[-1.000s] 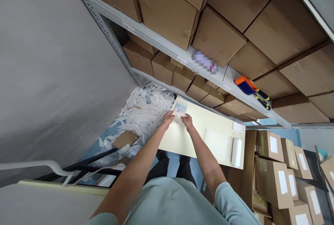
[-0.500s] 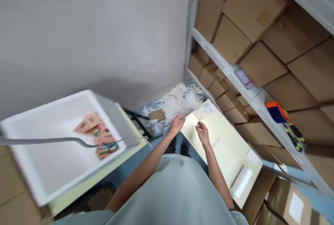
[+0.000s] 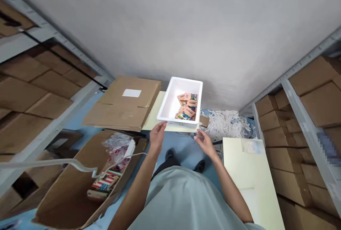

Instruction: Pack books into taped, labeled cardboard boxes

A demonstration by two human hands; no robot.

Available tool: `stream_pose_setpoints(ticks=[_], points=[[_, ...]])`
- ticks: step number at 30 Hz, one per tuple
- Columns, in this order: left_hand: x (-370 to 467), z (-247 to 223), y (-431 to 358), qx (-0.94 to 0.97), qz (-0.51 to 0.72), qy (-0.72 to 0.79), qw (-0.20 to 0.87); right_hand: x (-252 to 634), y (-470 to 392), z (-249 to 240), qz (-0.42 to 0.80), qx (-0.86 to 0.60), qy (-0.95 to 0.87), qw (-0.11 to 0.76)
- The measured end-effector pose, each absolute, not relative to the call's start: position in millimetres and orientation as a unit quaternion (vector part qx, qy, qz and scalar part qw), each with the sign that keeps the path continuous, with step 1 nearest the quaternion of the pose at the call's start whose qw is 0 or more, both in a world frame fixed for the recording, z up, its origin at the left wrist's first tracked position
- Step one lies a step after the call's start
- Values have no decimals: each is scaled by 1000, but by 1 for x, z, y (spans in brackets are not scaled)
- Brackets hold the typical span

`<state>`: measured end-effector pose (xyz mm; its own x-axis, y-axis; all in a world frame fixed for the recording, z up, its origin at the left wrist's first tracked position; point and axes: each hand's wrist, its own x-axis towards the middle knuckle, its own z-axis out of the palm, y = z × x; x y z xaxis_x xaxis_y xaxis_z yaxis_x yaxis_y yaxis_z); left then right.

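A white plastic bin [image 3: 170, 98] stands on a pale yellow table [image 3: 157, 111] in front of me. Several pink printed packets [image 3: 188, 106] lie in its right half. My left hand [image 3: 157, 137] is by the bin's front left corner, fingers stretched forward; whether they touch the rim I cannot tell. My right hand [image 3: 205, 143] is just off the front right corner, its fingers slightly bent and apart. Nothing can be made out in either hand. A faint thin grey shape shows near the right fingertips, too small to name.
Flattened cardboard [image 3: 119, 111] lies left of the bin. Below it stands an open carton [image 3: 71, 191] with wrapped goods. Another pale table [image 3: 245, 166] is at my right, shredded paper [image 3: 226, 123] behind it. Shelves of cartons [image 3: 285, 159] line both sides. A grey-white cable [image 3: 53, 164] crosses the left.
My view has turned left, so the bin now lies straight ahead instead of at the left. Both hands have come from beside the right table to the bin's front edge.
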<state>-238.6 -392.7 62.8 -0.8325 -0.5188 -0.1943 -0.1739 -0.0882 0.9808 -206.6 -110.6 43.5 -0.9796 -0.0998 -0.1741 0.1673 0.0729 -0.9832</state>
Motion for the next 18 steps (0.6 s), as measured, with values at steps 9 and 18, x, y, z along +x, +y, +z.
stream_pose_setpoints(ticks=[9,18], points=[[-224,53,-603,379,-717,-521,268,-275,-388,35,-635,-77,717,277],[-167,24,-744,458,-722,-440,276,-313,-559,-13,-522,51,785,329]])
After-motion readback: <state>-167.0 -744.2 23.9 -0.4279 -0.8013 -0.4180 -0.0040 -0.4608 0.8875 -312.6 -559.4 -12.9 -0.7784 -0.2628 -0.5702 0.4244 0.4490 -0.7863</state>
